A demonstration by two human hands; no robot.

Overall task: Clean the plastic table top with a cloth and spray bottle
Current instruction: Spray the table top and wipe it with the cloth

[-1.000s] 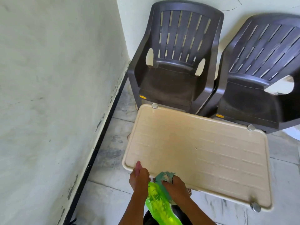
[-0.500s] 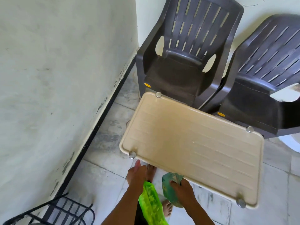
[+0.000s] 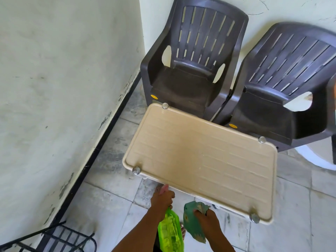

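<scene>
The beige plastic table top (image 3: 200, 160) lies just ahead of both sets of fingers, its near edge almost touching the left thumb, which points up at the rim. It looks dry and unwiped, with a duller brownish patch near the middle — so by my reading the cleaning proper has not begun and this is the approach, tools in hand.

The left hand (image 3: 161, 199) has its fingers curled round the neck of the green spray bottle (image 3: 170, 231), whose body hangs back below the wrist. The right hand (image 3: 206, 218) has its fingers closed on a bunched green cloth (image 3: 192, 222), held just short of the table's near edge.

The next move probably calls for swinging the bottle's nozzle up over the surface and squeezing the trigger, then bringing the cloth forward onto the wet patch.

Counted: one table top with four round metal knobs (image 3: 136, 170) at its corners, one bottle, one cloth. Beyond the fingers, past the far edge, stand two dark plastic chairs (image 3: 192, 57) side by side; to the left of the left hand, a black wire rack (image 3: 60, 237) sits on the floor by the wall.
</scene>
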